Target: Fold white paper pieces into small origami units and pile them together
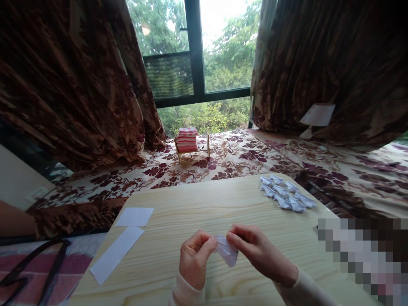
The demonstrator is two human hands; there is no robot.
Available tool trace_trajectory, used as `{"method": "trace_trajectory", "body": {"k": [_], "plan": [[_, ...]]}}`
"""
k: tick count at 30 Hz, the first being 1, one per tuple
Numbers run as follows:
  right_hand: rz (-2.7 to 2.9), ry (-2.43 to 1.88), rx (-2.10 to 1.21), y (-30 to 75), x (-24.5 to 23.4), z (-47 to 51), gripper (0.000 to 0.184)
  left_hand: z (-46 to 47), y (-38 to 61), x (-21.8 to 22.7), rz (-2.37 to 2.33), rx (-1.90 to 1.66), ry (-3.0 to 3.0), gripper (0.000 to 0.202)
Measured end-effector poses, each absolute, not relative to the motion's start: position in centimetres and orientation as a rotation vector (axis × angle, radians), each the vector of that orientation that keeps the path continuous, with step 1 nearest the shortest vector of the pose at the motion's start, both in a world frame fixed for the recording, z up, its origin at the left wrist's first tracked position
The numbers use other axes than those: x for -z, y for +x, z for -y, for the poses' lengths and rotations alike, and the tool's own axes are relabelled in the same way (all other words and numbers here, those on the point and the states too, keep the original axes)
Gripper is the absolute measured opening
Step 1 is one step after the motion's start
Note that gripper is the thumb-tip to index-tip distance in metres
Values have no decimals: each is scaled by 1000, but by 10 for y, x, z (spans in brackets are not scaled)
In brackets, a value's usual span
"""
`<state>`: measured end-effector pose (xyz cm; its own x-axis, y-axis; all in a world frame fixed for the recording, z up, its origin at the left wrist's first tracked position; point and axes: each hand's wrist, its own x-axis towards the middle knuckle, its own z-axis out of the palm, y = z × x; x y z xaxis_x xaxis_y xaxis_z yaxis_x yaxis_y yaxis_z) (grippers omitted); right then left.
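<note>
Between my two hands, just above the near part of the wooden table (pixel 178 212), is a small piece of folded white paper (pixel 227 254) with a pointed lower end. My left hand (pixel 195 257) pinches its left upper corner between thumb and curled forefinger. On the other side, my right hand (pixel 259 250) grips the upper right edge, thumb against fingers. Several folded paper pieces (pixel 285 193) lie grouped at the table's far right corner. To the left rest a flat white paper sheet (pixel 135 216) and a longer paper strip (pixel 116 256).
Behind the table runs a ledge (pixel 223 163) covered in floral cloth. On it stand a small wooden rack (pixel 208 146) with striped folded cloths (pixel 187 139) and a white lamp (pixel 317 115). Dark patterned curtains (pixel 95 85) flank the window (pixel 196 55).
</note>
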<state>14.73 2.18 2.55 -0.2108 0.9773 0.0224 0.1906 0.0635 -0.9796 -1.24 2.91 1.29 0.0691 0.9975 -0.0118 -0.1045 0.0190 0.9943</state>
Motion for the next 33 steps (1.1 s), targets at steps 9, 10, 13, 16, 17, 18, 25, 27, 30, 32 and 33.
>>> {"method": "trace_trajectory", "body": {"k": [9,10,13,16,17,18,25,27,30,32,33], "plan": [[1380,-1283,-1172,157,-7,-15,43,-37,-6,-3,-1182,-1298,1102,22],[1373,-1281,-1172,157,-6,-12,42,-36,-5,-4,-1182,-1305,1107,21],[1361,-1253,-1180,152,-5,-6,39,-34,0,-5,-1175,-1301,1126,21],[1353,-1224,-1170,149,-4,-5,39,-32,4,-5,-1166,-1267,1152,21],[1350,-1218,-1162,149,-3,-5,39,-32,4,-4,-1164,-1250,1164,21],[1348,-1215,-1155,149,-2,-5,40,-33,5,-4,-1164,-1233,1180,21],[1438,-1247,-1111,180,-5,2,36,-46,9,-3,-1166,-1144,1394,23],[1444,-1289,-1028,196,-10,5,35,-46,16,-7,-1142,-1131,1496,22],[1482,-1323,-920,213,-18,10,32,-42,31,-15,-1081,-1091,1623,21],[1530,-1331,-885,220,-22,15,28,-40,43,-19,-1040,-1057,1674,19],[1549,-1339,-875,222,-24,18,28,-40,49,-21,-1023,-1041,1691,19]]}}
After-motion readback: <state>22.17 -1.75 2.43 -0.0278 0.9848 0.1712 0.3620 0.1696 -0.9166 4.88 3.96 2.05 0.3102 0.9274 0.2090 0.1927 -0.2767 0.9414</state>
